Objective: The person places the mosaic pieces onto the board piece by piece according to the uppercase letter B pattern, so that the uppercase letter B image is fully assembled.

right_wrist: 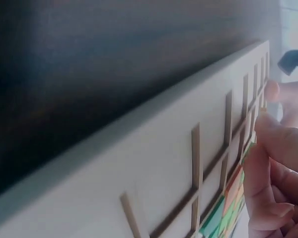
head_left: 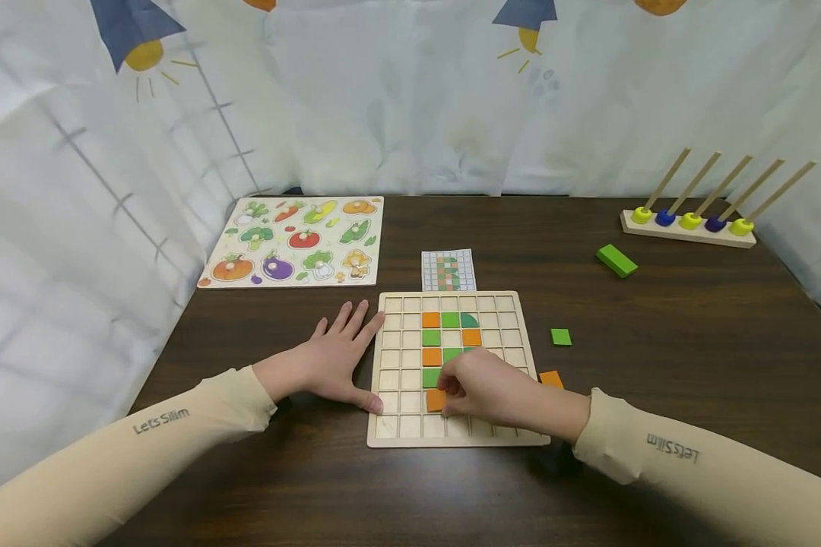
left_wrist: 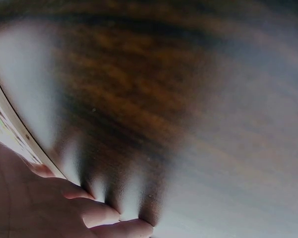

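A wooden grid board [head_left: 458, 441] lies on the dark table, with orange, green and teal tiles set in its middle columns. My right hand [head_left: 484, 386] is over the lower half and pinches an orange square tile [head_left: 435, 400] at a cell below the green one in the left tile column. It hides part of the tiles behind it. Spread out beside the board's left edge, my left hand [head_left: 331, 361] has its thumb and fingertips at the rim. In the right wrist view, thumb and fingers [right_wrist: 260, 168] come together over the grid. A printed pattern card [head_left: 448, 262] touches the board's far edge.
Right of the board lie a green square tile [head_left: 561, 337], an orange tile [head_left: 551, 379] partly behind my wrist, and a green block [head_left: 616, 260]. A vegetable peg puzzle [head_left: 290, 243] is at back left; a peg stacker [head_left: 687, 228] with rings stands at back right.
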`<act>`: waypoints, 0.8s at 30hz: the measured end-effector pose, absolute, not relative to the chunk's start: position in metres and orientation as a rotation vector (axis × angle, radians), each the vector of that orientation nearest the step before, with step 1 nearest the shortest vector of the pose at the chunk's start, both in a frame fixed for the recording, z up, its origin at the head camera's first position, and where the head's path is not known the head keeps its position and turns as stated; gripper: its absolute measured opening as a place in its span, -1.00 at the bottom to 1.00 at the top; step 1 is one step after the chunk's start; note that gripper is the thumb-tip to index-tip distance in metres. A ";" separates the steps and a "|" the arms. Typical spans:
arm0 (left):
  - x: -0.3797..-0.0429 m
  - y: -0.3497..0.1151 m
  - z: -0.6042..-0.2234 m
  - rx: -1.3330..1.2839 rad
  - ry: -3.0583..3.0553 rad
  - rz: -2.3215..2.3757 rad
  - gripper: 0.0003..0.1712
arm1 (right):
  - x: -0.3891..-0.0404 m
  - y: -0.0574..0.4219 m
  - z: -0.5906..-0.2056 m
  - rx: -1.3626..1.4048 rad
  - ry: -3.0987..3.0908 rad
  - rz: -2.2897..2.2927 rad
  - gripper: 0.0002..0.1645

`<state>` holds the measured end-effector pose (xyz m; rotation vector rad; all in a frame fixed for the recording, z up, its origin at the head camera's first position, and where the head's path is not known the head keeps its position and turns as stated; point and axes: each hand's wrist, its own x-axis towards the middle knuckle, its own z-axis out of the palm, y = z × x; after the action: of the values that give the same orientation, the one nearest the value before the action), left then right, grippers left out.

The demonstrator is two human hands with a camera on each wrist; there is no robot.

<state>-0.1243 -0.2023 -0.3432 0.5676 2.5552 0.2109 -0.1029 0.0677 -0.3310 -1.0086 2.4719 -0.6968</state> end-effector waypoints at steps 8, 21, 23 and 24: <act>-0.123 -0.203 -0.343 0.574 2.558 0.223 0.59 | -0.100 0.062 -0.335 -0.985 2.481 -0.694 -0.82; -0.122 -0.202 -0.342 0.569 2.560 0.238 0.59 | -0.100 0.057 -0.337 -0.905 2.484 -0.662 -0.80; -0.122 -0.202 -0.342 0.569 2.560 0.239 0.59 | -0.100 0.057 -0.337 -0.906 2.480 -0.665 -0.80; -0.122 -0.202 -0.342 0.569 2.559 0.238 0.59 | -0.100 0.057 -0.337 -0.909 2.478 -0.668 -0.80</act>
<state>-0.1222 -0.2023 -0.3417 0.5695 2.5595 0.2384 -0.1003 0.0572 -0.3370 -0.9086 2.4776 -0.6679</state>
